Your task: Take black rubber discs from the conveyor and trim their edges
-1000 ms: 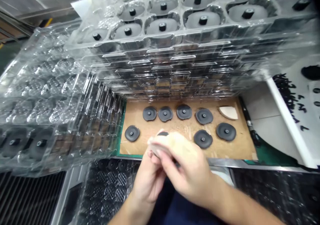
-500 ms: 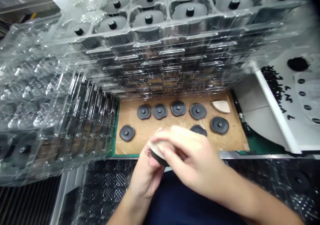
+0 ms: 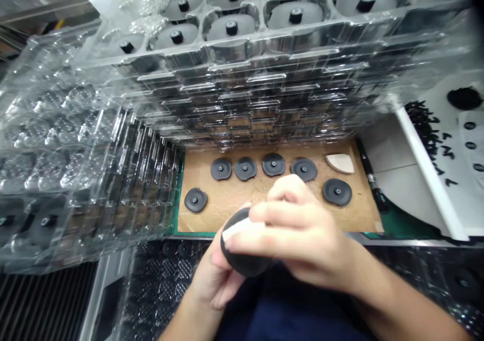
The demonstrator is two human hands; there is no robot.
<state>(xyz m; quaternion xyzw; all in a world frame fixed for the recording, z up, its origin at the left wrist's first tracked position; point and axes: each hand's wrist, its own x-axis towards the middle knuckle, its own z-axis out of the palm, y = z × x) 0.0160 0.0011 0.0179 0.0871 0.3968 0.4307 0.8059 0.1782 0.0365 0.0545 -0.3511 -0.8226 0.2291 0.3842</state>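
Observation:
My left hand [image 3: 212, 279] grips a black rubbery disc [image 3: 249, 265] from its left side, the broad face turned up toward me. My right hand [image 3: 306, 227] pinches a flat cream-coloured piece [image 3: 235, 228] and presses it against that face; its fingers cover much of the piece. Beyond my hands, a brown cardboard sheet [image 3: 212, 217] bears several dark discs with small central stems, among them one at the left [image 3: 195, 200] and one at the right [image 3: 337, 192]. A cream wedge-shaped piece [image 3: 340, 163] lies at the sheet's far right.
Tall stacks of clear plastic trays [image 3: 242, 86] rise behind the sheet and at the left [image 3: 75, 179], with stemmed discs in their pockets. On the right, a white-edged bin [image 3: 431, 174] stands beside small black bits [image 3: 423, 124]. A dark pen-like tool [image 3: 372, 179] lies along the sheet.
The held disc has turned so its broad face shows, with the cream piece lying across it. My right hand has shifted its fingers over the piece and now hides a disc on the sheet.

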